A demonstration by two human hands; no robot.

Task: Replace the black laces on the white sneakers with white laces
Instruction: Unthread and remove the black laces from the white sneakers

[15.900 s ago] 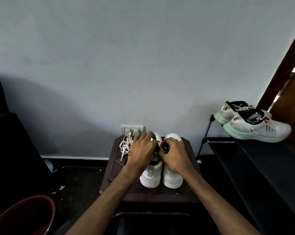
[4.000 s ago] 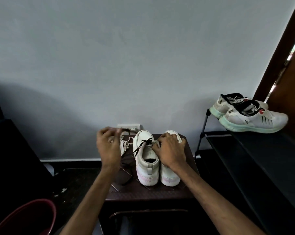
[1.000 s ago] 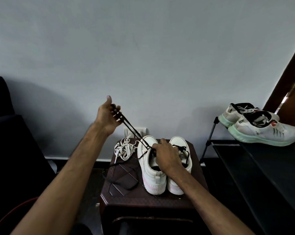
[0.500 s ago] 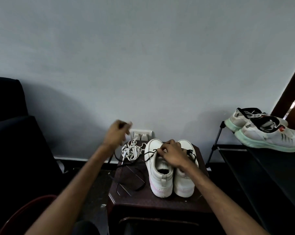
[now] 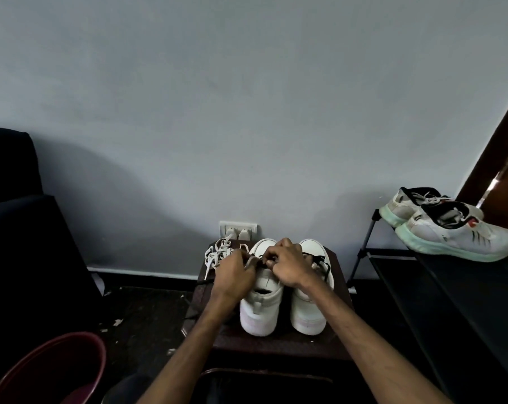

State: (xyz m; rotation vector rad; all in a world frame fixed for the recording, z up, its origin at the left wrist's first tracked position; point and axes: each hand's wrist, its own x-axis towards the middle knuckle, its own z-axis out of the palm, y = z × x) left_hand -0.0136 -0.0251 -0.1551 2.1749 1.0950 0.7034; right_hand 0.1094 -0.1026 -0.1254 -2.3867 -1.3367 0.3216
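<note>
Right hand [image 5: 287, 268] pinching lace [image 5: 261, 259], brown stool [image 5: 276, 345], wall [image 5: 247, 112]

Bare left grip [image 5: 234, 273], bare right grip [image 5: 288, 266] — bare forearms [image 5: 363, 330].

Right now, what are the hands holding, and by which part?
The left hand and right hand both pinch the black lace, at the stretch crossing the eyelets of the left sneaker.

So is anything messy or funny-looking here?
A little. The white laces lie in a tangled heap at the back left of the stool, a loose black lace trails over its left edge, and pale scraps litter the dark floor. Nothing looks broken.
</note>
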